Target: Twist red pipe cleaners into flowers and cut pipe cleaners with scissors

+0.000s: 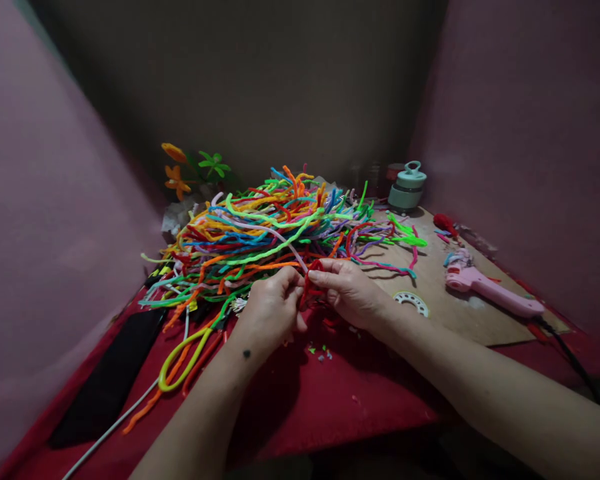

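My left hand [273, 303] and my right hand [349, 291] meet over the front of the table, fingers pinched on a red pipe cleaner [313, 283] bent into a small bunched shape. Parts of it are hidden behind the fingers. Just beyond both hands lies a big tangled heap of pipe cleaners [260, 233] in many colours. A pale pink strand [294, 249] runs from the heap down to the fingertips; whether it is held I cannot tell.
At right, a pink corded tool [495, 297] and a white ring with holes [411, 296] lie on a board [460, 323]. A mint-coloured container [407, 193] stands behind. Leftward are a black flat object [113, 377], a yellow loop [166, 367] and orange flowers [177, 181]. Scraps dot the red cloth [360, 407].
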A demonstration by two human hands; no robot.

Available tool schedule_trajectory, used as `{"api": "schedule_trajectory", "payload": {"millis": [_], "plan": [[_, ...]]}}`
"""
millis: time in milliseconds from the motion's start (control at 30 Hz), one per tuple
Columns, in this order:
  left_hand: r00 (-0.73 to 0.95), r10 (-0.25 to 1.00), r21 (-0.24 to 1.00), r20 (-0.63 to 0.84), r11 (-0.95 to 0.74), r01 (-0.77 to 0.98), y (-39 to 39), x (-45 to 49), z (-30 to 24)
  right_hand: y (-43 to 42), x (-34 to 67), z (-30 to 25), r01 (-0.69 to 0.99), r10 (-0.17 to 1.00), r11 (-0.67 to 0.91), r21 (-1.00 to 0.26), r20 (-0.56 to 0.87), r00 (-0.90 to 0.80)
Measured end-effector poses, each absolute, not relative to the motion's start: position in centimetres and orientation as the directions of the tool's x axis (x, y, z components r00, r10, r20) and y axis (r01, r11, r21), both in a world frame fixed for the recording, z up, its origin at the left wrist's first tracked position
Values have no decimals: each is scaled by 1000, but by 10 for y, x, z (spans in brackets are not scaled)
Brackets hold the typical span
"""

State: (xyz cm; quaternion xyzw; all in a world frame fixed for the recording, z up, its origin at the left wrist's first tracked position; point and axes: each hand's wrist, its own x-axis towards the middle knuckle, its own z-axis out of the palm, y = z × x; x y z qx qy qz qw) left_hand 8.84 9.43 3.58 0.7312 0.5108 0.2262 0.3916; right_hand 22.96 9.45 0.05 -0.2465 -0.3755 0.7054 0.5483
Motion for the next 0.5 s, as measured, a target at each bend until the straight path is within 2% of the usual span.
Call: {"api": "schedule_trajectory", "payload": {"millis": [300, 500], "plan": [[358, 926, 755, -124, -146, 640, 94, 92, 37, 92, 230, -3, -521, 961, -96, -848, 57, -271], [349, 934, 773, -77, -165, 612, 94, 90, 38, 91, 228, 0, -507, 973, -21, -862, 98, -207]]}}
